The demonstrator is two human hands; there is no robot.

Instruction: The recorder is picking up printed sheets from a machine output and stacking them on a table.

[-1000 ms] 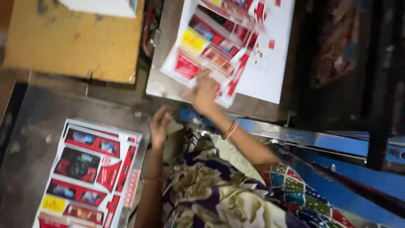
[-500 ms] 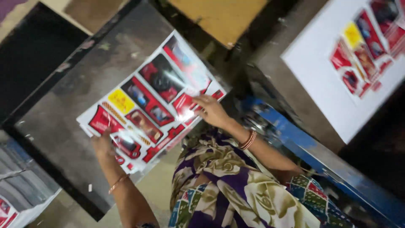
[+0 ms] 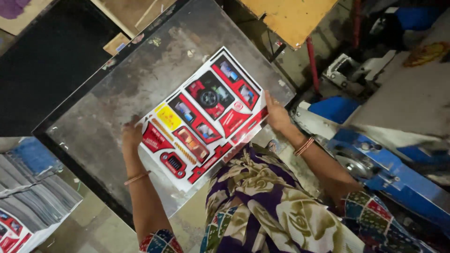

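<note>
Head view: I have the white printed card sheet with red die-cut panels (image 3: 204,119) lying flat on the grey scuffed metal plate (image 3: 117,98). My left hand (image 3: 132,135) pinches its near-left edge, my right hand (image 3: 276,112) grips the opposite corner — both closed on the sheet. To do this well, I judge I should keep the pull even on both sides so the card stays flat, and square its edges to the plate — no buckling.
</note>
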